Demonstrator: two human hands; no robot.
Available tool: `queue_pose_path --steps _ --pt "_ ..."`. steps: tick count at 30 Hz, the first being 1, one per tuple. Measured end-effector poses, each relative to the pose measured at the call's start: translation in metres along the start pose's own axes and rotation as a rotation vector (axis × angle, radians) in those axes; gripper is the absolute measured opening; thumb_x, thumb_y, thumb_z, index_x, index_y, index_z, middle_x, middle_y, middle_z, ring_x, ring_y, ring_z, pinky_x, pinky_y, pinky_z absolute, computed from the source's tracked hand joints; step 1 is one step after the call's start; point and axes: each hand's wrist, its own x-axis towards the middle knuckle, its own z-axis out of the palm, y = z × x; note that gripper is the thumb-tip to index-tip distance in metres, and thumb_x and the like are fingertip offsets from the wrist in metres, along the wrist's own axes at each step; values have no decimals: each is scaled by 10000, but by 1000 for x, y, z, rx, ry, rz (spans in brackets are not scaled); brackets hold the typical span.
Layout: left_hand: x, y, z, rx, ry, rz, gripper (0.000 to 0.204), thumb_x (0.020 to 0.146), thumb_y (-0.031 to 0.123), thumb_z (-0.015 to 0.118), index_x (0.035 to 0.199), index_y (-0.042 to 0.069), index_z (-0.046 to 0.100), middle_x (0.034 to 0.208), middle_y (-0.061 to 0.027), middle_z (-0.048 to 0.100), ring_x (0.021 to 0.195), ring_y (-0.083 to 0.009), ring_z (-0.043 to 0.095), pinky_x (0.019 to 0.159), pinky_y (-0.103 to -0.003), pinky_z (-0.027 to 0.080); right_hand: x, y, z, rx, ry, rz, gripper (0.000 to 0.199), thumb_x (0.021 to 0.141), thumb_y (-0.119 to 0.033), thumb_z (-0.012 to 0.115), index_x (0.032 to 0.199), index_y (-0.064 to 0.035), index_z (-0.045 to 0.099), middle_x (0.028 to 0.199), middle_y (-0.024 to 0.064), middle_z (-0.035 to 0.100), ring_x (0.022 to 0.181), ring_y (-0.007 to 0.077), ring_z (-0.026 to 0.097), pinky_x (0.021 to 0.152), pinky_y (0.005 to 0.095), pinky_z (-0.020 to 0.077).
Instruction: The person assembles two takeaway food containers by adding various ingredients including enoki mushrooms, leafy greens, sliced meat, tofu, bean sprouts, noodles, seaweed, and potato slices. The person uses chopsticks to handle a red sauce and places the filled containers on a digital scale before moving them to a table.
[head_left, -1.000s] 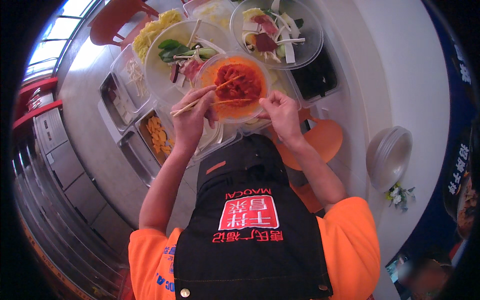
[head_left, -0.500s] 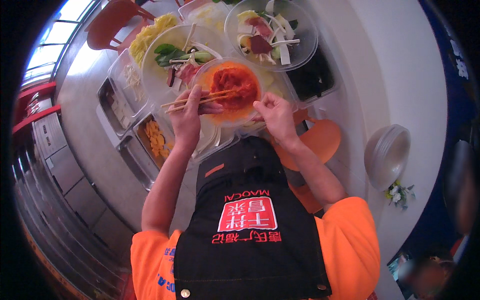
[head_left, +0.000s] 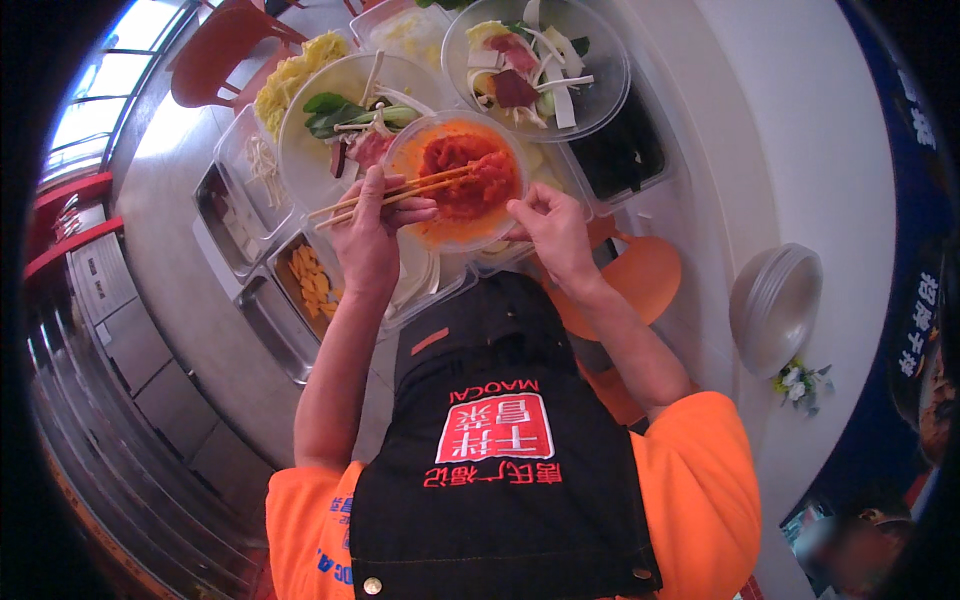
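Observation:
My left hand point(head_left: 368, 238) grips a pair of wooden chopsticks point(head_left: 395, 192). Their tips lie in red, sauce-coated food inside a clear plastic bowl point(head_left: 455, 228). My right hand point(head_left: 550, 232) pinches that bowl's near right rim. The bowl sits over a counter of food trays, just beyond my black apron point(head_left: 500, 470). Behind it is a larger clear bowl point(head_left: 300, 130) with green leaves, white strips and red pieces.
A second clear bowl of mixed vegetables and meat point(head_left: 545, 65) stands at the back right, beside a black tray point(head_left: 625, 155). Metal trays point(head_left: 265, 320) with orange and pale foods line the left. Orange stools point(head_left: 640, 275) stand below. Stacked grey bowls point(head_left: 775, 305) sit far right.
My left hand has shifted the chopsticks a little within the red food, from angled to lying flatter across the bowl. My right hand stays on the rim.

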Motion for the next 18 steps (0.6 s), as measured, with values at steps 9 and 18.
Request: queue_pose_path --steps 9,18 --pt "3 19 -5 -100 8 -35 313 977 236 516 956 -69 583 823 -184 646 660 -261 683 576 -316 592 0 -5 -14 182 35 48 126 887 -53 593 772 -9 564 764 6 545 657 80 596 626 270 599" --pt "33 46 27 -167 -107 -30 331 980 256 508 1009 -66 581 830 -180 656 700 -237 679 635 -291 576 -14 6 -60 139 161 57 150 885 -72 582 750 -15 553 753 9 557 671 90 608 599 242 573"
